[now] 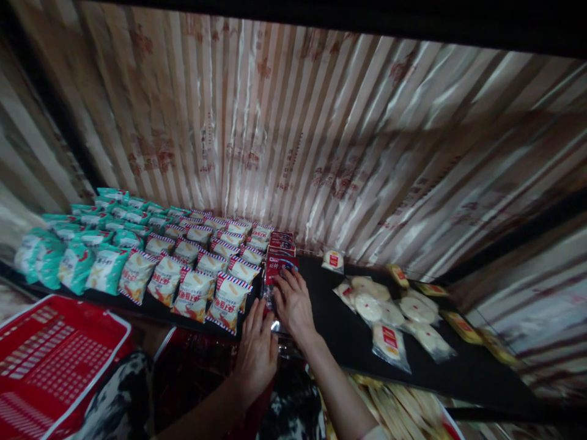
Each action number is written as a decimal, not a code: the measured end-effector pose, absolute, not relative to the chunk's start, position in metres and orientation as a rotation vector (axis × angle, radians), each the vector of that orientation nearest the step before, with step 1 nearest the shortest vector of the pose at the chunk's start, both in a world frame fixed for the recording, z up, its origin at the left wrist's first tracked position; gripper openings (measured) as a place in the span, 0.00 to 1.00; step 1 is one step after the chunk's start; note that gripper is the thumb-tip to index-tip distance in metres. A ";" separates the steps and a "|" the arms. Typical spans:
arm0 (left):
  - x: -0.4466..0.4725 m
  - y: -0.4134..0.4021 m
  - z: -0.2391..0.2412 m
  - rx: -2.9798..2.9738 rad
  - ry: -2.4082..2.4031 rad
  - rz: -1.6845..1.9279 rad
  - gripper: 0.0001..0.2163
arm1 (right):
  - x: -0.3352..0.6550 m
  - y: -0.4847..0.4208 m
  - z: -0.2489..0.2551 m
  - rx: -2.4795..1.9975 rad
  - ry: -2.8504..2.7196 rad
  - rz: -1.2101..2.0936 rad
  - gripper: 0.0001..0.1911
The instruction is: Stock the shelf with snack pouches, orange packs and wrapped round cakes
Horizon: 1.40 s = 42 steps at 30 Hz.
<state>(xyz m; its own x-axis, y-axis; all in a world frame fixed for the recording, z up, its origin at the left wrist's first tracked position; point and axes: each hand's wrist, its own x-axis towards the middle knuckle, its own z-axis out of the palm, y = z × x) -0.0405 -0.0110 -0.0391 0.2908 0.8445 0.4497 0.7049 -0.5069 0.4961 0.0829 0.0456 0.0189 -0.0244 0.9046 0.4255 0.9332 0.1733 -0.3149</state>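
Note:
A short row of dark red packs (280,251) with pale lettering runs from the back of a black shelf (321,293) to its front edge. My right hand (293,305) lies over the near packs, fingers bent slightly and apart, touching their top and right side. Along the front left side of the same row rests my left hand (259,345), its fingers stretched forward. Part of the nearest pack is hidden beneath my fingers. Just left of my hands stand white snack bags (229,301) with red-and-blue striped tops, in several rows.
Teal snack bags (107,269) fill the shelf's left end. On the right lie clear packets of round white pieces (369,307) and small yellow packs (462,327). A red basket (68,360) sits low left. Behind the shelf hangs pleated, printed sheeting (275,122).

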 end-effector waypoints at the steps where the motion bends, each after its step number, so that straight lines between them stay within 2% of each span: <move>1: -0.040 -0.011 -0.038 2.356 1.441 1.007 0.19 | 0.081 0.053 0.021 -1.739 -1.959 -0.054 0.18; 9: -0.041 -0.010 -0.039 2.370 1.436 1.030 0.20 | 0.078 0.094 0.027 -1.976 -2.078 0.038 0.24; 18: -0.039 -0.008 -0.048 2.300 1.434 1.049 0.21 | 0.078 0.099 0.012 -2.099 -2.042 0.142 0.24; 27: -0.039 -0.007 -0.049 2.290 1.438 0.984 0.21 | 0.078 0.098 0.000 -2.087 -1.997 0.069 0.23; 42: -0.042 -0.007 -0.044 2.302 1.384 0.982 0.24 | 0.083 0.096 0.006 -2.058 -2.018 0.068 0.23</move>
